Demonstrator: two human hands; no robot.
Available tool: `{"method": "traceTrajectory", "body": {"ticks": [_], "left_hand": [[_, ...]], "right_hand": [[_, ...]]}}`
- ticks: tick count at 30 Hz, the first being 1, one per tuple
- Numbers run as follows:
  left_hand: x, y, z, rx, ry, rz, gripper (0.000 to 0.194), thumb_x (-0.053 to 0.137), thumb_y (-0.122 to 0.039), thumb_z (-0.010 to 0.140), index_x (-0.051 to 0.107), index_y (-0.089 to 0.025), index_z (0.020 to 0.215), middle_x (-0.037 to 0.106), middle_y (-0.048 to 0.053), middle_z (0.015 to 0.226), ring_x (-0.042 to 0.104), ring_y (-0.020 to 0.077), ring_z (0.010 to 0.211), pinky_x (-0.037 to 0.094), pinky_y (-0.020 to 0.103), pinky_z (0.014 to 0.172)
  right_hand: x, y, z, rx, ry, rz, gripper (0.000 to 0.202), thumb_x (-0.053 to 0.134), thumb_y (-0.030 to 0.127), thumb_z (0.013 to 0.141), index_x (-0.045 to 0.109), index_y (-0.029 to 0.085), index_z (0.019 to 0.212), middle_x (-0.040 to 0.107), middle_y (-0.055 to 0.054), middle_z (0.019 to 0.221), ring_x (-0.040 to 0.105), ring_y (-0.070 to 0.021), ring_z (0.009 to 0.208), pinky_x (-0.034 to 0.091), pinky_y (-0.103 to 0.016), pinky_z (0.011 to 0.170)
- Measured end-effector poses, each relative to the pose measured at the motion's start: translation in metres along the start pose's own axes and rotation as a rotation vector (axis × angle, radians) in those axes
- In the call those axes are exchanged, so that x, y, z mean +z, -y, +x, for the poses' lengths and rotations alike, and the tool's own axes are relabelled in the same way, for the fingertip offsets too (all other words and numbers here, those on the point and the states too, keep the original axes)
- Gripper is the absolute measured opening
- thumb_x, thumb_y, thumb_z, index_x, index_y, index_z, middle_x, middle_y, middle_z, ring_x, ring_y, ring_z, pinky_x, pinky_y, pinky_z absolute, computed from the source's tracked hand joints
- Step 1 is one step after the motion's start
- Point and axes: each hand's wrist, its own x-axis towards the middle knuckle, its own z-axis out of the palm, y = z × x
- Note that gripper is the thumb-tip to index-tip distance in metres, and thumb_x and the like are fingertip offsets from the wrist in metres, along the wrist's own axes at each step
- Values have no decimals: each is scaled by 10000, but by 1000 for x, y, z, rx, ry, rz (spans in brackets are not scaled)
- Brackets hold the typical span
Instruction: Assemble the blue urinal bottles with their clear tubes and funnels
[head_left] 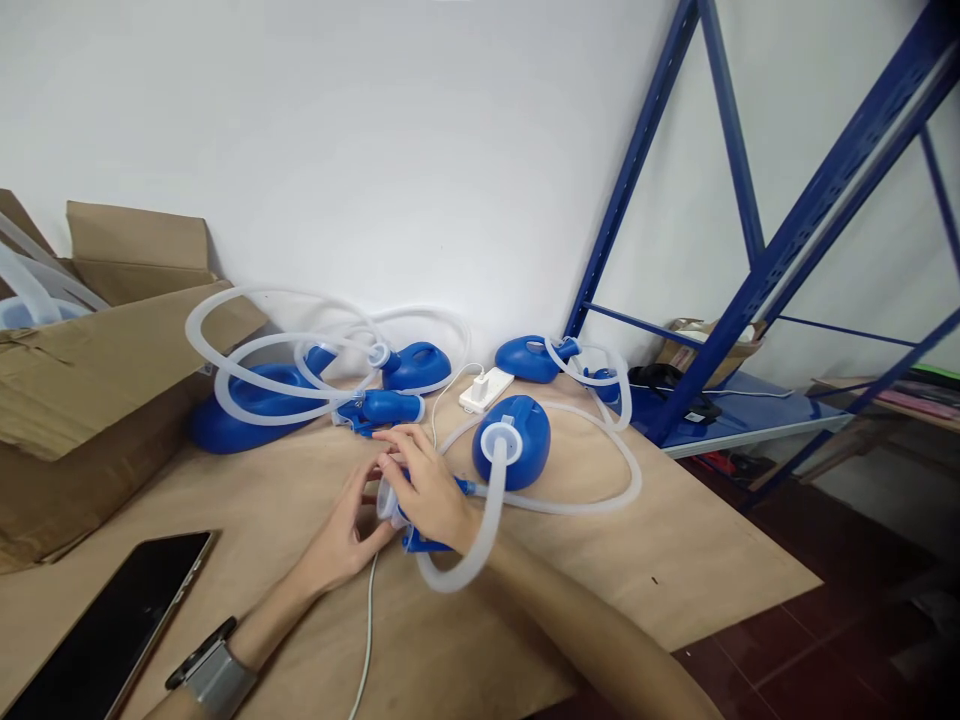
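We find bare tabletop [660, 560] to our right and near front, open for a hand to pass. Ahead, the way to the wall is crowded: the blue bottle [512, 442] with its hose loop [600, 500] lies just beyond the hands, more blue bottles [247, 415] and coiled tubing [285, 345] behind. The cardboard box [90, 390] walls off the left, the tablet [112, 625] lies at front left, and the blue rack [750, 280] closes the right. A white cable [367, 630] runs toward us.

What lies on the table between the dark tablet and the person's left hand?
In the head view, only bare wooden table lies between the tablet and the left hand; the white cable runs just beyond the hand.
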Motion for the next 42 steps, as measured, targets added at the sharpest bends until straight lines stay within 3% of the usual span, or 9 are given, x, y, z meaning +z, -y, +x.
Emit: {"method": "traceTrajectory", "body": {"ticks": [2,5,10,14,19,27,31,35,42], "left_hand": [[-1,0,1,-8,39,-28,740,706,-357,888,437,-235,1566,611,203,1490,705,301,1185,655,430,876],[-3,-2,4,-39,75,-6,604,690,-374,915,549,-230,1485,662,181,1422,726,275,1098,658,422,850],[-13,2,10,-66,-62,60,517,568,-477,1008,601,-182,1431,713,177,1344,748,286,1090,664,420,848],[-22,9,10,212,-105,401,498,558,-432,1035,589,-214,1481,706,158,1396,761,291,1118,652,417,919],[-31,0,7,578,-42,727,470,586,-202,1038,608,-335,1488,686,93,1475,700,292,1300,612,391,1033],[-34,-6,8,689,143,754,507,518,-128,1055,568,-295,1531,651,95,1512,595,318,1411,560,467,1139],[-31,-3,8,787,138,664,566,524,-116,1054,483,-293,1590,673,73,1486,626,271,1382,524,431,1184],[-25,-2,4,719,49,553,589,521,-65,1035,488,-276,1585,694,74,1459,671,240,1334,584,364,1115],[-10,-9,3,483,-84,351,416,474,-75,1002,747,-227,1277,797,59,1273,767,226,1174,642,329,1017]], "right_hand": [[3,-5,-1,3,-22,127,354,447,275,1079,589,260,1403,564,-98,1407,648,-206,1271,511,-395,1153],[-5,-14,-5,4,-70,228,362,454,272,1066,564,247,1410,576,-114,1419,643,-213,1292,543,-393,1110],[-39,-30,-22,-120,82,-142,450,602,477,1033,604,246,1419,652,-113,1408,639,-296,1298,496,-480,1132],[-42,-48,-37,-57,240,-279,782,713,660,915,493,286,1565,566,-129,1553,628,-353,1333,484,-522,1132],[-27,-49,-42,102,210,-299,878,801,605,852,455,306,1601,658,-116,1458,664,-364,1300,478,-547,1136],[-30,-43,-41,164,189,-220,696,823,505,842,614,290,1470,741,-92,1369,727,-333,1218,545,-491,1064],[-34,-48,-39,193,257,-165,627,809,476,852,663,273,1427,772,-87,1311,735,-340,1203,533,-504,1078],[-32,-53,-36,175,313,17,539,771,461,884,701,242,1371,758,-76,1347,718,-331,1228,510,-484,1118],[-35,-60,-33,131,313,170,477,710,482,906,724,238,1317,751,-55,1353,695,-317,1278,505,-431,1145]]}}
